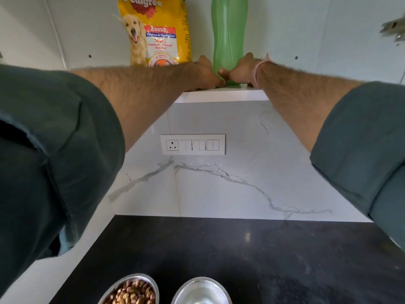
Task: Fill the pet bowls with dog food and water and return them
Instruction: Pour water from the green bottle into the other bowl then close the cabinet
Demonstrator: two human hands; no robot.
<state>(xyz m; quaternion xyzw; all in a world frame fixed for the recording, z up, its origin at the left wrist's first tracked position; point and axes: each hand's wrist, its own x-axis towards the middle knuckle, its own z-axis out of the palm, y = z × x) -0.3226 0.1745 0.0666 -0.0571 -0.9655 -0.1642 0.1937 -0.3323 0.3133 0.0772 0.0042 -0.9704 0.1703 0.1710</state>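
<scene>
Reaching up with both bare forearms to a white shelf (221, 95). Clasping the base of a tall green plastic bottle (229, 34) from either side: left hand (205, 71) curled against its left flank, right hand (240, 70) wrapped round its right, thumb across the front, far fingers hidden behind. Upright on the shelf, near a yellow printed dog-food bag (153, 34) on its left, a clear gap between. Round the right wrist, a pink thread (262, 66). Below the shelf, a grey-veined white marble wall (241, 183) with a white switch panel (192, 144). At the bottom edge, on a black stone counter (285, 260): a round steel bowl of brown kibble (131, 291) to the left, a round steel bowl of water (201, 290) just beside it, not touching
</scene>
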